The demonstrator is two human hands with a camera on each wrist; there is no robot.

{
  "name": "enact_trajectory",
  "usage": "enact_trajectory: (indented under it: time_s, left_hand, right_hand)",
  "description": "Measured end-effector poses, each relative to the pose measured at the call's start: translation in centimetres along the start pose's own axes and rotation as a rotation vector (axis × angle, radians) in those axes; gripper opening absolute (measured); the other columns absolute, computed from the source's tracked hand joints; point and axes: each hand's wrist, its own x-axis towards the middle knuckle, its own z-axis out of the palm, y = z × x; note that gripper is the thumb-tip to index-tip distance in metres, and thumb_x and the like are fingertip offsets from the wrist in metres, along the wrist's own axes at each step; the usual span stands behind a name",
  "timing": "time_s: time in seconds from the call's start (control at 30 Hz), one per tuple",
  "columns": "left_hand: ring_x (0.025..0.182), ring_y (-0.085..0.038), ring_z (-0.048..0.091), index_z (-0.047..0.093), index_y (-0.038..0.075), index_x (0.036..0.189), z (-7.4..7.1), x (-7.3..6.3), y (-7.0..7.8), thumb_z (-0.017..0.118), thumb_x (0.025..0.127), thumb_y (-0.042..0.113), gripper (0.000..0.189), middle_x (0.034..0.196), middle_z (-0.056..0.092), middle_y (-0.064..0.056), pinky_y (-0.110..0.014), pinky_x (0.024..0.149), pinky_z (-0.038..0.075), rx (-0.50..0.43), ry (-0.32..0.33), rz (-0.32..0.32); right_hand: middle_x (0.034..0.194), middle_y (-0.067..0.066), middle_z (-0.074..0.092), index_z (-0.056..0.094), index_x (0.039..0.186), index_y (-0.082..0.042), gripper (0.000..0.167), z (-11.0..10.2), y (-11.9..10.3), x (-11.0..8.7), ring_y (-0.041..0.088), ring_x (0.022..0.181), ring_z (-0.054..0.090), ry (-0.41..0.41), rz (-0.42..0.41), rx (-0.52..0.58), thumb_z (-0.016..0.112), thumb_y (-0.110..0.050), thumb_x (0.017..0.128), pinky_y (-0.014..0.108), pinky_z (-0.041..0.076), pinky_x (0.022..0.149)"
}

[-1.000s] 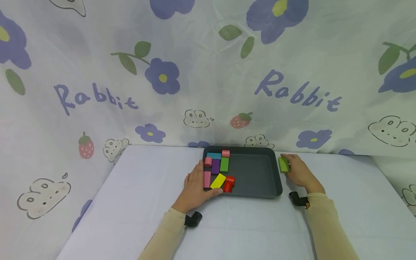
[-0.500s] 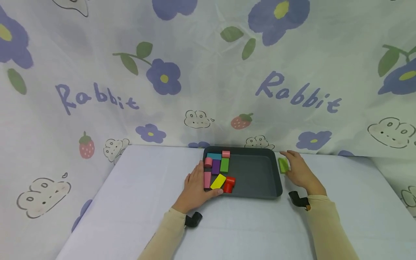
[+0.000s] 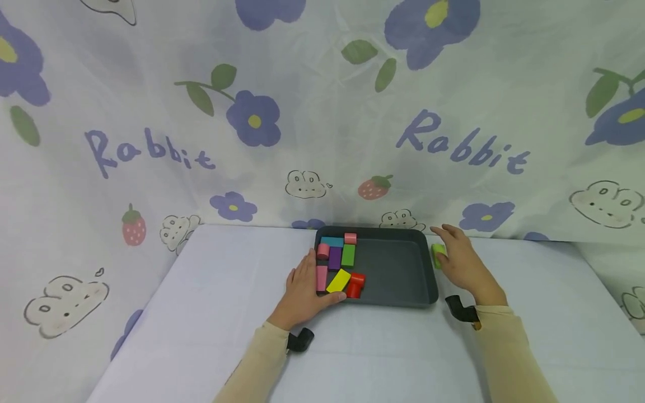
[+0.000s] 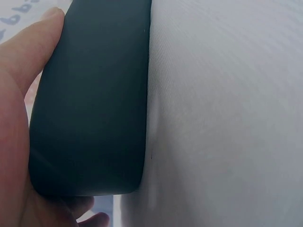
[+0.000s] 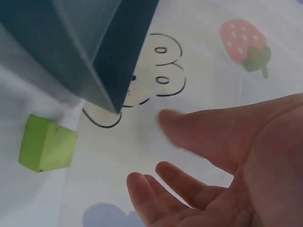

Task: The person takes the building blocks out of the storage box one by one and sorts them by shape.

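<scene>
My left hand [image 3: 298, 294] rests against the near-left corner of a dark grey tray [image 3: 395, 271], its fingers straight along the left side and the thumb on the front rim. The left wrist view shows the tray's wall [image 4: 94, 99] beside that thumb. Past the tray's right end, a light green block [image 5: 47, 142] lies on the white cloth. My right hand [image 3: 466, 263] hovers just to the right of this block, thumb and fingers spread, holding nothing. In the right wrist view a gap separates the fingertips from the block.
Inside the tray's left part lie several coloured blocks, among them a yellow block [image 3: 338, 281], a purple block [image 3: 335, 258], a green block [image 3: 348, 256] and red pieces [image 3: 355, 286]. A printed curtain [image 3: 322, 112] hangs close behind the tray.
One second ago my right hand held the light green block; its fingers have since spread and drawn up and away, leaving the block on the cloth. The left hand and tray stay put.
</scene>
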Motion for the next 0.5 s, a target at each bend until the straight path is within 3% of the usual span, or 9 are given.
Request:
enact_trajectory:
  time_s: [0.2,0.5]
  left_hand:
    - [0.151,-0.035,0.017,0.003,0.005,0.162,0.2,-0.1,0.0,0.071,0.080,0.067,0.123,0.167,0.015,-0.015,-0.063,0.119,0.009,-0.001,-0.003,0.007]
    - [0.151,-0.035,0.017,0.004,0.005,0.162,-0.1,0.0,0.0,0.071,0.080,0.066,0.122,0.167,0.015,-0.016,-0.063,0.119,0.009,0.002,-0.003,0.006]
  right_hand:
    - [0.153,0.038,0.022,0.035,0.150,0.009,0.054,-0.1,-1.1,-0.2,0.058,0.139,0.022,0.012,-0.019,0.026,0.054,-0.003,0.101,0.073,0.029,0.104]
    - [0.152,0.037,0.026,0.039,0.148,0.007,0.053,0.8,-2.7,0.0,0.056,0.138,0.026,0.029,-0.075,0.029,0.058,-0.008,0.101,0.070,0.032,0.104]
